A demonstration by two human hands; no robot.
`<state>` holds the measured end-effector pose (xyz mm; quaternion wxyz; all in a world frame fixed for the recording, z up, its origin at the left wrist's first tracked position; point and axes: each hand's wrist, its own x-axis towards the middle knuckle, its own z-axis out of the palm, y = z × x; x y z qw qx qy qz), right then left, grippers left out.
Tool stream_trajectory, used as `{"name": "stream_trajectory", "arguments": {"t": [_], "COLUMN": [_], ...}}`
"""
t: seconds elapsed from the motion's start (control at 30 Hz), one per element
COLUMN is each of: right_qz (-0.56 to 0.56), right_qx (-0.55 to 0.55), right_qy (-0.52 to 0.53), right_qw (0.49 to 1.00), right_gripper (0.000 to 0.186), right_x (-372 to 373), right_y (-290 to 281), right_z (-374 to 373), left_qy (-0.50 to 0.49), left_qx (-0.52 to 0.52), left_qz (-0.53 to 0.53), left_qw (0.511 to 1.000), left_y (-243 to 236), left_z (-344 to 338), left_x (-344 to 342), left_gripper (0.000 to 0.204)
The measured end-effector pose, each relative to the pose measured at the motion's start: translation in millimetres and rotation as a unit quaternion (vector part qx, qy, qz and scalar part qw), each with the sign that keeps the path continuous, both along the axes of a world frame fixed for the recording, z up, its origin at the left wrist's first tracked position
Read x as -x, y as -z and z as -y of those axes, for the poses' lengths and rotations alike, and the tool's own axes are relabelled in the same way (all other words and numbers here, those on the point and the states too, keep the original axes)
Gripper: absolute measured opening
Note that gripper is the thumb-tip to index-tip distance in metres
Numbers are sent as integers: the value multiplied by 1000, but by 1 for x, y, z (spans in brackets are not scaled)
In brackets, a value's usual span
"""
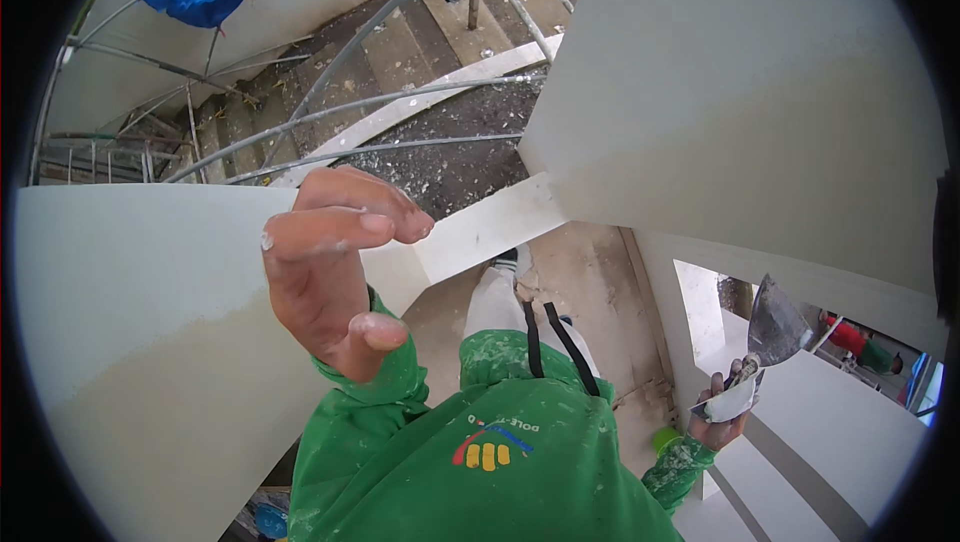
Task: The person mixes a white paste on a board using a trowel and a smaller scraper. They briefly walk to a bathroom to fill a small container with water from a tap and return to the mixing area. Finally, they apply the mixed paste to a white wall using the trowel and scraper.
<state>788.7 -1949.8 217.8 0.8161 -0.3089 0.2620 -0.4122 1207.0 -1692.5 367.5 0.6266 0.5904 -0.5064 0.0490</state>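
1. In the head view, the left hand (322, 272) was empty, fingers bent, thumb apart, near the left pale wall (150, 272).
2. There too, low at right, the right hand (718, 428) grasped a wide scraper (778, 326) and what looked like a white-coated plate (729, 398).
3. A slackened grip could have dropped either tool; tilting might have spilled white paste.

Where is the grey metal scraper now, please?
In the head view, the wide grey metal scraper is at the lower right, held in the bare right hand, above the green sleeve.
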Motion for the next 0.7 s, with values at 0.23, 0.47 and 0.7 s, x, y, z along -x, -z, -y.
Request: {"name": "stream_trajectory", "arguments": {"t": [0.23,0.47,0.7], "right_qz": [57,166,154], "right_qx": [1,25,-45], "right_qy": [110,207,397], "right_qw": [992,964,904], "right_gripper": [56,56,55], "right_x": [69,167,316], "right_y": [29,95,169], "right_z": [-49,-79,-171], "left_qy": [188,440,551], "left_qx": [-574,-366,-168], "left_qz": [120,541,637], "left_qw": [788,616,512], "left_y": [69,44,70], "left_z": [80,209,224], "left_x": [100,320,533], "left_gripper": [39,23,23]}}
